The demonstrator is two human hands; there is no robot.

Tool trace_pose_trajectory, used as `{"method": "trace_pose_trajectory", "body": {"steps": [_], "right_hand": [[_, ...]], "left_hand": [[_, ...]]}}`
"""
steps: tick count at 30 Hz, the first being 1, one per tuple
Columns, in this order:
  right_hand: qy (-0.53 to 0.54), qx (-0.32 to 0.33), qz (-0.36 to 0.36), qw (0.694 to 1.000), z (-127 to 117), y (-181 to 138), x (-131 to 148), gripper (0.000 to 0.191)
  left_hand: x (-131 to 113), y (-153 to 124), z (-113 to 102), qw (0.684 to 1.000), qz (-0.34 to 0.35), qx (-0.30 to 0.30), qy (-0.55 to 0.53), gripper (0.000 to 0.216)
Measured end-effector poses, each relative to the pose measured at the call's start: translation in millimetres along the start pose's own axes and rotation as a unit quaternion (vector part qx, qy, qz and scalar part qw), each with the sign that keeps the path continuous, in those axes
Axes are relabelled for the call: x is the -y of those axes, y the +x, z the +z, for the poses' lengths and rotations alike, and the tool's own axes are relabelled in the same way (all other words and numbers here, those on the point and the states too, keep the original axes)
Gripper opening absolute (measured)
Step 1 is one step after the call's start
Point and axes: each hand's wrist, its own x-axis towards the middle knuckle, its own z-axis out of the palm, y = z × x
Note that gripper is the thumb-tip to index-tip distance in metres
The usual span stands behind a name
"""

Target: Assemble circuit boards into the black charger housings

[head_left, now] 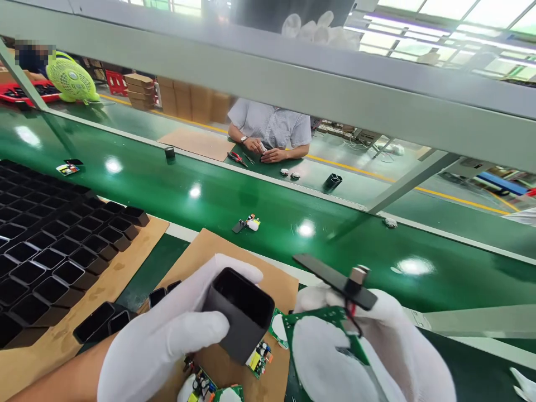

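My left hand [167,340], in a white glove, is wrapped round a black plastic housing [238,318] whose open end faces up toward me. In my gloved right hand [397,335] is a green circuit board [335,315] with a large white patch on it. Joined to that board by red and black wires is a flat black end plate [330,276] with a metal-tipped plug, held by the same hand. Below and between my hands, more circuit boards [259,360] with coloured parts lie on brown cardboard [209,251].
Many black housings [50,257] stand in rows at the left. A green conveyor belt [138,178] crosses ahead, carrying a small board assembly [249,223]. A grey frame beam [251,72] spans overhead. Across the belt, a person [272,128] handles a small piece near red pliers [237,159].
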Motion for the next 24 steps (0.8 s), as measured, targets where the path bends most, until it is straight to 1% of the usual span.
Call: {"method": "trace_pose_trajectory", "body": {"steps": [2,3,4,7,8,9,11,13,14,17,19,21,24], "right_hand": [[-0.001,0.009,-0.02,1.0,8.0,-7.6,-8.6,0.029],[-0.001,0.014,-0.03,0.999,10.5,-9.6,-12.3,0.029],[-0.001,0.018,-0.039,0.999,12.3,-10.5,-15.8,0.03],[-0.002,0.033,-0.061,0.998,16.3,-9.7,-25.8,0.035],[-0.003,0.037,-0.067,0.997,17.5,-9.2,-29.1,0.038],[-0.004,0.041,-0.072,0.997,18.5,-8.9,-32.1,0.039],[-0.007,0.048,-0.079,0.996,19.8,-8.6,-36.9,0.038],[-0.009,0.055,-0.083,0.995,18.7,-8.1,-39.1,0.038],[-0.009,0.058,-0.083,0.995,17.0,-7.6,-39.0,0.038],[-0.008,0.066,-0.078,0.995,8.1,-4.4,-33.4,0.035],[-0.006,0.07,-0.072,0.995,1.0,-2.2,-27.0,0.033],[-0.004,0.072,-0.063,0.995,-3.6,-1.3,-20.9,0.03],[-0.002,0.07,-0.046,0.997,-2.3,-2.8,-17.1,0.031]], "left_hand": [[2.5,2.8,-4.2,0.999,0.01,0.007,-0.041,0.065],[2.7,4.2,-5.0,0.999,0.017,0.003,-0.037,0.069],[1.9,5.2,-5.1,1.0,0.02,-0.003,-0.014,0.071],[-3.1,5.2,-1.9,0.994,0.038,-0.044,0.094,0.066],[-4.5,4.3,-0.5,0.991,0.048,-0.05,0.114,0.066],[-5.4,3.5,0.7,0.99,0.058,-0.046,0.123,0.068],[-5.7,3.3,2.3,0.987,0.082,-0.013,0.139,0.085],[-5.3,5.7,3.0,0.977,0.106,0.018,0.182,0.102],[-5.3,7.6,3.1,0.971,0.121,0.019,0.207,0.105],[-6.3,13.8,3.2,0.961,0.15,0.014,0.231,0.093],[-7.0,16.4,2.6,0.965,0.162,0.024,0.205,0.082],[-6.7,17.9,1.2,0.967,0.188,0.036,0.169,0.068],[-5.6,19.4,-1.0,0.962,0.228,0.053,0.142,0.054]]}}
